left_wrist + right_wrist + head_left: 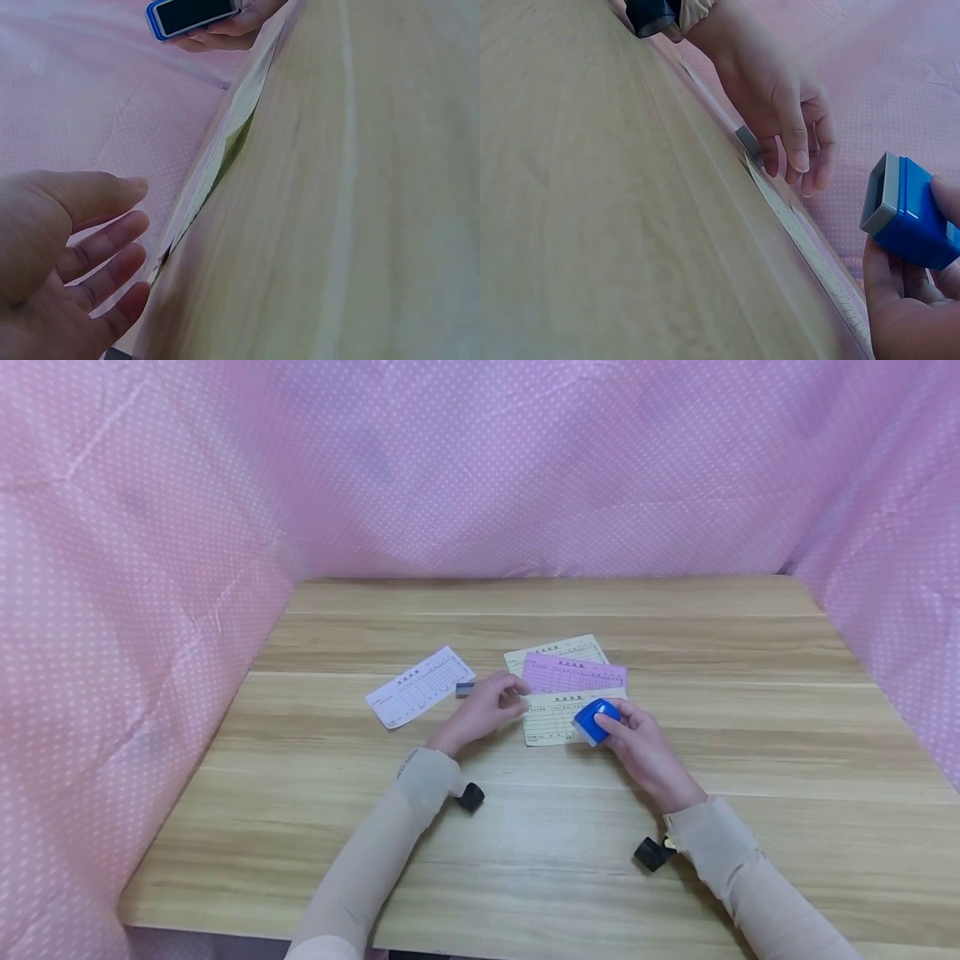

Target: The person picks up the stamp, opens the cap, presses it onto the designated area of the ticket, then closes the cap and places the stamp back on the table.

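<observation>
My right hand (648, 752) grips a blue stamp (597, 721) between thumb and fingers, raised over a pale yellow printed slip (553, 727). In the left wrist view the dark face of the stamp (196, 13), framed in grey, shows uncovered. Loosely bent and holding nothing, my left hand (483, 710) hovers at the left edge of the slips. A small grey block (464, 689) lies just behind it, partly hidden by the hand. Beyond the front slip are a pink slip (573, 675) and another pale yellow slip (588, 647), overlapping one another.
A white printed slip (422, 687) lies at an angle on the left of the wooden table (675, 627). Pink dotted cloth (525, 468) encloses the table at the back and sides. Each wrist wears a small black camera.
</observation>
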The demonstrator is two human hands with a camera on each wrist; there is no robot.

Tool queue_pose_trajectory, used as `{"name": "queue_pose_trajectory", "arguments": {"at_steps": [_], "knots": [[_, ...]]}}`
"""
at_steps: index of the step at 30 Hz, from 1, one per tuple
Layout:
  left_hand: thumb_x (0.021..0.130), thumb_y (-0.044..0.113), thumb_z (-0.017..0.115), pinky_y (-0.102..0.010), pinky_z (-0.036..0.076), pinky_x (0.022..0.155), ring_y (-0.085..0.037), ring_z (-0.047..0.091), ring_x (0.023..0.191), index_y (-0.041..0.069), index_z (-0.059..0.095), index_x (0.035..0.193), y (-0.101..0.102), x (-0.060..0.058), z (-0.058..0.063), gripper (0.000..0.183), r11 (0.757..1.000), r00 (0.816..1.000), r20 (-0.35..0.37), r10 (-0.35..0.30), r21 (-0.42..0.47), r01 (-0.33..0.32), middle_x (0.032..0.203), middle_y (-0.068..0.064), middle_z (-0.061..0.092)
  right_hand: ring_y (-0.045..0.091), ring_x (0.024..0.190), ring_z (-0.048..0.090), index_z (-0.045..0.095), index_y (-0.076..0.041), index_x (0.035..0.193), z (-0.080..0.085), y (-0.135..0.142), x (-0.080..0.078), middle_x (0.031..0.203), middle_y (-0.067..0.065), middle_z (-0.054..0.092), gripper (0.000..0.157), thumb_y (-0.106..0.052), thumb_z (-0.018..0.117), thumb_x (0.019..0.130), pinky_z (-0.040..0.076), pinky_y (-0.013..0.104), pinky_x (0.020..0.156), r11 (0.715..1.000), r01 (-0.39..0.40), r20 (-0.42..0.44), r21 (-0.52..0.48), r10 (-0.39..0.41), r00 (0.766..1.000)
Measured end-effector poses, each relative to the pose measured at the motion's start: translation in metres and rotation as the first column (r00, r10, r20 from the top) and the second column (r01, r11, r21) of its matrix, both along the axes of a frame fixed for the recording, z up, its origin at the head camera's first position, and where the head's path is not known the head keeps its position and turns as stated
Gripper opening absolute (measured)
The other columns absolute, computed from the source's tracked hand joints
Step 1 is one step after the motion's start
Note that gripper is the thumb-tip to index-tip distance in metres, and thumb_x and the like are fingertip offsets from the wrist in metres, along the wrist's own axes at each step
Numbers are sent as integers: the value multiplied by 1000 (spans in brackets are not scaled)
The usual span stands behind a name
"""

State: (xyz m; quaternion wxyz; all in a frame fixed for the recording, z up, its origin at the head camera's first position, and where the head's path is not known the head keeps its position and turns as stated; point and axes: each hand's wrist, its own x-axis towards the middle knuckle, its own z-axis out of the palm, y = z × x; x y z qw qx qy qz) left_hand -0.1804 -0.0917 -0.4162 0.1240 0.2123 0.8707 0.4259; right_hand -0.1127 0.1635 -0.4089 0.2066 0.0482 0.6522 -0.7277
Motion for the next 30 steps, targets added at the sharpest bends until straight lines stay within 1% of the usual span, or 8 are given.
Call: {"name": "queue_pose_trajectory", "arguments": {"at_steps": [4, 12, 18, 23, 30], "knots": [[91, 17, 66, -34, 47, 100, -20, 56, 110, 8, 61, 119, 2, 0, 0, 30, 1000, 1000, 9, -1, -15, 1, 119, -6, 60, 15, 126, 42, 18, -2, 152, 0, 1, 0, 156, 16, 25, 67, -27, 52, 101, 46, 10, 94, 1000, 0, 1, 3, 0, 1000], [91, 18, 67, -34, 45, 102, -20, 54, 112, 8, 61, 119, 8, -1, -3, 31, 999, 1000, -18, -2, -54, 1, 120, -7, 59, 18, 128, 40, 21, -2, 151, 0, 0, 0, 155, 16, 26, 67, -30, 53, 100, 46, 10, 93, 1000, 5, 9, 15, -5, 1000], [89, 19, 69, -34, 45, 100, -20, 52, 110, 7, 61, 120, 9, -3, -6, 34, 996, 999, -43, 5, -85, -9, 119, -7, 58, 18, 129, 39, 20, -3, 151, 1, -1, -2, 155, 15, 25, 68, -29, 54, 99, 46, 10, 93, 1000, 6, 11, 2, -6, 1000], [88, 22, 71, -35, 42, 101, -21, 50, 112, 8, 61, 122, 8, -5, -9, 37, 992, 998, -64, 9, -125, -17, 119, -7, 58, 19, 131, 38, 20, -3, 151, 1, -1, -2, 155, 15, 25, 69, -30, 55, 99, 46, 10, 93, 1000, 5, 13, -4, -4, 1000], [86, 22, 73, -37, 39, 104, -23, 48, 116, 7, 59, 122, 9, -8, -13, 41, 989, 998, -57, 7, -145, -15, 121, -8, 57, 19, 131, 39, 22, -3, 151, -1, -1, -2, 155, 14, 27, 68, -31, 56, 98, 46, 12, 95, 1000, 3, 27, 15, -3, 1000]]}}
